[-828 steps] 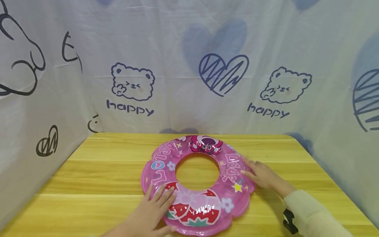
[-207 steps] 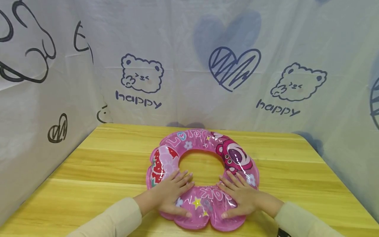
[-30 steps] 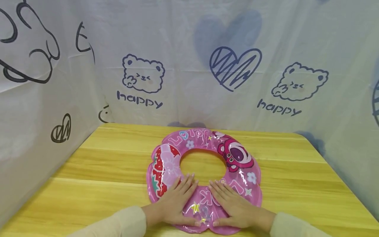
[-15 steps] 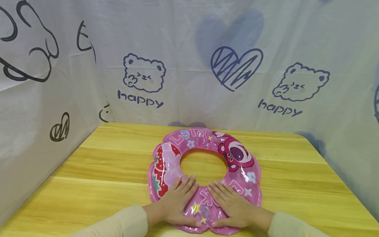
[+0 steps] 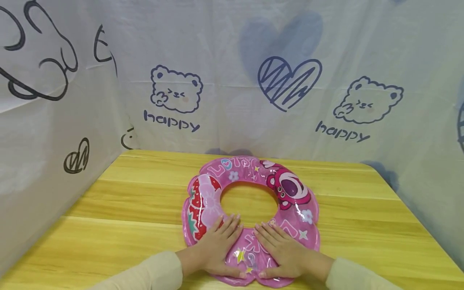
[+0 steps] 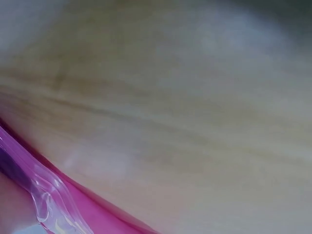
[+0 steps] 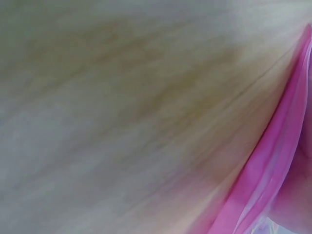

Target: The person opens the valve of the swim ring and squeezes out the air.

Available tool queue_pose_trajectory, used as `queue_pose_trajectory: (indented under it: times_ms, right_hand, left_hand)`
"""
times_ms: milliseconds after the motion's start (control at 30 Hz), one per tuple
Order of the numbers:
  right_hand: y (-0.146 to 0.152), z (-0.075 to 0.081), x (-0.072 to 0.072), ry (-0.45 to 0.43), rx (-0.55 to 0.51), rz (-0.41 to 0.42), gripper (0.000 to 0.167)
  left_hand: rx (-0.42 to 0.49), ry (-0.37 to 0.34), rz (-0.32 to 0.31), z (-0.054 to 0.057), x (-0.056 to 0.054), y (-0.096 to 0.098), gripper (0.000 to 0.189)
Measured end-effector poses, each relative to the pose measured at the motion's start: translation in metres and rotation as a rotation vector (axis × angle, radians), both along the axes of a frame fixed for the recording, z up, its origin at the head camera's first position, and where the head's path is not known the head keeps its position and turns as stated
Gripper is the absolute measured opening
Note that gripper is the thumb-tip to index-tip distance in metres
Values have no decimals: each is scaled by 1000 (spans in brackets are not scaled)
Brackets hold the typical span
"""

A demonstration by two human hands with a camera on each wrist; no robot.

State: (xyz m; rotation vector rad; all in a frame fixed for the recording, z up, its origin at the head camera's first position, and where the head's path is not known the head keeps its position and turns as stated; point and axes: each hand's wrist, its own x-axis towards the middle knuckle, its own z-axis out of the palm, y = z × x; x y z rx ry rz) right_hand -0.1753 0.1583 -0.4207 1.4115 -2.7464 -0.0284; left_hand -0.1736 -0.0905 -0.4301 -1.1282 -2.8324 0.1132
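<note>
A pink inflatable swim ring lies on the table, printed with a strawberry at its left and a bear at its upper right. On its near part rests my left hand, fingers straight and pointing away from me. My right hand presses the same part a little to the right, also with straight fingers. The two thumbs almost meet near the ring's front edge. In the left wrist view the ring's edge crosses the lower left corner; in the right wrist view its pink edge runs down the right side.
The wood-grain table extends to both sides of the ring. Behind it hangs a white cloth with drawn bears, hearts and the word happy. More cloth closes in the left and right sides.
Much earlier the ring was turned differently, strawberry nearest me, with my right hand at its right side. Over the last second both hands and the ring have stayed nearly still.
</note>
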Motion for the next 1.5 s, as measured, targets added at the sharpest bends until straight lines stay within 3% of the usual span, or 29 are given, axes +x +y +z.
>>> queue_pose_trajectory:
  times_ms: [167, 367, 600, 833, 1100, 1200, 1300, 1433, 1500]
  right_hand:
    - [-2, 3, -1, -111, 23, -40, 92]
    - [-1, 0, -4, -136, 23, -41, 94]
    - [-5, 12, -2, -208, 89, -86, 94]
    - [-9, 21, 2, -189, 146, -112, 95]
    - [-8, 17, -1, -167, 117, -96, 94]
    - [-5, 14, -2, -157, 60, -73, 93]
    - [0, 12, -3, -175, -27, -45, 91]
    - [5, 13, -6, -213, -97, -20, 90]
    - [8, 16, -7, -197, -104, -12, 90]
  left_hand:
    - [-39, -48, 26, 8, 2, 2, 105]
    - [-57, -81, 38, 16, 4, 3, 104]
    - [-202, -78, 63, 28, 5, 9, 107]
    - [-313, -79, 113, 36, 8, 16, 110]
    - [-388, -110, 160, 38, 5, 19, 111]
    - [-321, -91, 123, 33, 4, 14, 110]
    - [-177, -91, 67, 26, 3, 7, 107]
    - [5, -142, 18, 21, 2, 0, 102]
    - [51, -174, 8, 23, 0, 0, 100]
